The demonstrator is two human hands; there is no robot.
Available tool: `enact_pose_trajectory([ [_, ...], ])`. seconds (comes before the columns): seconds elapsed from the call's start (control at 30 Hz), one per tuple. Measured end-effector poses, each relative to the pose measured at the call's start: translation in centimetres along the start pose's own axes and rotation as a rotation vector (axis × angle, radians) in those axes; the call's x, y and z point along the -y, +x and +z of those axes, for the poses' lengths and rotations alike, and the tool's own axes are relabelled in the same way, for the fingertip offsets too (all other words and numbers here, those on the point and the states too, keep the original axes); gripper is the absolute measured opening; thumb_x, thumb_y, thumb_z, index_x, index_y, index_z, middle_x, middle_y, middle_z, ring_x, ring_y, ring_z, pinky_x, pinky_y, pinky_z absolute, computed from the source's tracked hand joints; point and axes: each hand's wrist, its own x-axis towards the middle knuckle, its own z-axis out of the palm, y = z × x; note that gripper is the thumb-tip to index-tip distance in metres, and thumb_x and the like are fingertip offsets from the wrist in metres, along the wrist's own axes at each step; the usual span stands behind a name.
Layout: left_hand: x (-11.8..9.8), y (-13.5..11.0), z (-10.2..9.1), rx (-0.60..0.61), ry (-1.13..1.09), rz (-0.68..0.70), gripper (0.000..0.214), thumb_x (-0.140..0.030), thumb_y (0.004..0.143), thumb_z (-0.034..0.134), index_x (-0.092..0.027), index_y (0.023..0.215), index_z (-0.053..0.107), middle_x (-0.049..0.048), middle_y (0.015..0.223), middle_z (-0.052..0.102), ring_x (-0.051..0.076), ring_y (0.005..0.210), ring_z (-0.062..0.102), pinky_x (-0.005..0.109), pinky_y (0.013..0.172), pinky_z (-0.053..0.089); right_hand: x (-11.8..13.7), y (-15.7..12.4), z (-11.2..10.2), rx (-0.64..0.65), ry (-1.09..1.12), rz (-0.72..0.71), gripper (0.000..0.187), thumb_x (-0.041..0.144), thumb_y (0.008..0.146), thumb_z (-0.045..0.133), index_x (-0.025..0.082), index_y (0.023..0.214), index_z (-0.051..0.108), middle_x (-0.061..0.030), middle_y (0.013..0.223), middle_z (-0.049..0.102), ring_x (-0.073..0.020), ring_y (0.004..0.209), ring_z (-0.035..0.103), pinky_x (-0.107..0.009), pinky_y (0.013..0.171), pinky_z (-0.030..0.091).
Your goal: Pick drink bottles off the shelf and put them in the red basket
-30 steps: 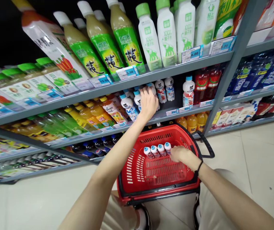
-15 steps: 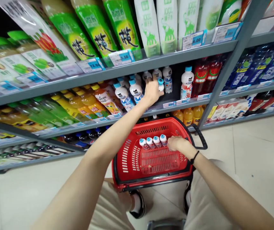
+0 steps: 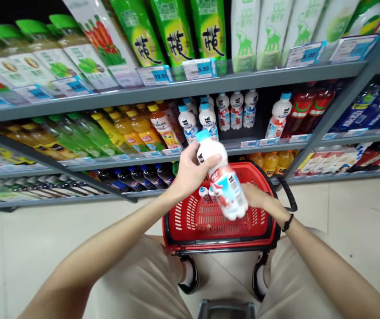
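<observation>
My left hand (image 3: 193, 170) grips a plastic drink bottle (image 3: 228, 190) with a light blue cap, a white neck and a red, white and blue label. The bottle is tilted, cap toward the shelf, and hangs over the red shopping basket (image 3: 190, 237). Inside the basket are small bottles with blue caps (image 3: 204, 194), part of their row hidden behind the held bottle. My right hand (image 3: 255, 195), with a black band at the wrist, reaches into the basket's right side. Its fingers are mostly hidden behind the held bottle.
Similar blue-capped bottles (image 3: 208, 118) stand on the middle shelf (image 3: 266, 79), beside red drinks (image 3: 304, 108) and orange juices (image 3: 143, 133). Tall green bottles (image 3: 176, 40) fill the shelf above. The basket's black handle (image 3: 287, 192) sticks out right. A grey stool (image 3: 226, 303) is below me.
My left hand has drawn the blue-capped bottle off the shelf, down and toward me, over the basket. My right hand stays inside the basket. The view has shifted slightly left.
</observation>
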Motion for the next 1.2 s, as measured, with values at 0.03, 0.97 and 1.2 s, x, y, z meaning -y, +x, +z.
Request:
enact_pose_trajectory([
  [0.03, 0.6, -1.1, -0.6, -0.012, -0.062, -0.089, 0.060, -0.061, 0.071, 0.086, -0.017, 0.108, 0.069, 0.0053, 0.096, 0.073, 0.018, 0.081, 0.065, 0.028, 0.074, 0.056, 0.7, 0.2, 0.5, 0.018, 0.045, -0.033, 0.050, 0.038, 0.115, 0.027, 0.017, 0.118, 0.072, -0.0115, 0.119, 0.079, -0.0254, 0.110, 0.075, -0.033, 0.095, 0.055],
  [0.97, 7.5, -5.4, -7.0, 0.176, -0.333, -0.336, 0.059, -0.033, 0.076, 0.089, -0.013, 0.125, 0.063, 0.0057, 0.104, 0.069, 0.015, 0.089, 0.064, 0.028, 0.081, 0.052, 4.2, 1.7, 9.7, -0.183, 0.734, -0.104, 0.059, 0.048, 0.079, 0.086, 0.023, 0.125, 0.059, -0.0065, 0.103, 0.080, -0.0261, 0.089, 0.076, -0.040, 0.083, 0.061],
  [1.2, 7.1, -5.7, -6.4, 0.193, -0.302, -0.292, 0.053, -0.033, 0.078, 0.085, -0.013, 0.121, 0.063, 0.0056, 0.102, 0.068, 0.015, 0.087, 0.062, 0.026, 0.077, 0.052, 4.6, 0.8, 9.3, -0.206, 0.661, -0.099, 0.058, 0.044, 0.077, 0.087, 0.022, 0.123, 0.059, -0.0069, 0.103, 0.080, -0.0264, 0.089, 0.075, -0.040, 0.082, 0.059],
])
